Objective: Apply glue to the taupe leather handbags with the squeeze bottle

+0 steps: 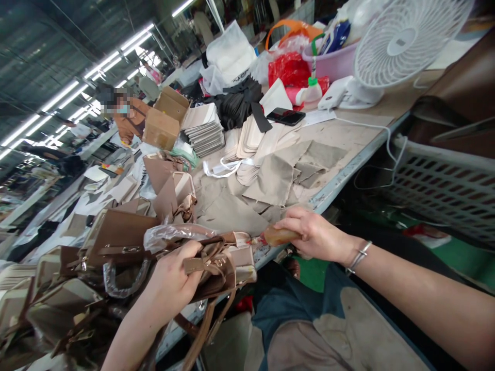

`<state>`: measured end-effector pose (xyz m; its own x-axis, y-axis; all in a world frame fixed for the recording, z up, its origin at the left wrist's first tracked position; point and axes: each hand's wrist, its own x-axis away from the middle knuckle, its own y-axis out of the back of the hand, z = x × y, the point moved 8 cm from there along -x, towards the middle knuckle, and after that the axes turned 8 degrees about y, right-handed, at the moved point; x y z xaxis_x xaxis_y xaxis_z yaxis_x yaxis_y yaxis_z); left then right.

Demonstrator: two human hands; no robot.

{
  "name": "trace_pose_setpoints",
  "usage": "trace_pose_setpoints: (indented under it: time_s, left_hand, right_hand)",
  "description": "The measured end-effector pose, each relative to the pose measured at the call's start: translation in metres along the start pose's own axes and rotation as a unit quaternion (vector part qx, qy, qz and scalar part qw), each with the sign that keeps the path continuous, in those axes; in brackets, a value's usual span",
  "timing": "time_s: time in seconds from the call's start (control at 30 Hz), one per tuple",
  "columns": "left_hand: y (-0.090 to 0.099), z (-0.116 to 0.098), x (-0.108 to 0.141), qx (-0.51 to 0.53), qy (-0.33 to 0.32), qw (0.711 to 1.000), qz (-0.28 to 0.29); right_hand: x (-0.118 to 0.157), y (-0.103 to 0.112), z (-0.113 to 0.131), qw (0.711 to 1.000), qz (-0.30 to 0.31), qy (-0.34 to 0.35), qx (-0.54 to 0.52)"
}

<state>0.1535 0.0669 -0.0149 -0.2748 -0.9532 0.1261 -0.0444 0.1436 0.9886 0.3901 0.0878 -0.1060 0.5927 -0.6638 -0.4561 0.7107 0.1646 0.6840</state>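
Note:
My left hand (176, 273) is closed on a brown handbag (226, 257) at the table's front edge. The bag lies tilted, its pale cream side panel turned to the right and its straps (204, 330) hanging below the edge. Clear plastic wrap (174, 234) covers a handle just behind it. In my right hand (311, 232) is a yellowish bottle (278, 235) with a reddish neck, fingers wrapped round it. Its narrow tip points left at the bag's pale panel; whether it touches cannot be made out.
More brown handbags (116, 232) crowd the left. Beige fabric pieces (270, 180), stacked panels (203, 129), a phone (286, 116) and a white fan (402, 44) are on the table. A plastic basket (444, 180) stands right. A person (131, 118) works beyond a cardboard box (164, 121).

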Motion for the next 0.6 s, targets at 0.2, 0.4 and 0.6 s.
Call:
trace_pose_setpoints:
  time_s: [0.2,0.4,0.6]
  left_hand:
    - [-0.002,-0.002,0.006,0.013,0.007,1.0,0.011]
    - [-0.001,-0.004,0.008,0.033,0.005,0.999,-0.001]
    - [0.0,-0.006,0.007,0.033,0.013,0.999,0.001]
  right_hand:
    - [-0.004,-0.001,0.003,0.999,0.012,-0.02,0.03]
    - [-0.001,0.001,-0.009,0.996,-0.029,-0.06,-0.051]
    - [-0.003,0.003,0.0,0.999,-0.012,-0.038,0.008]
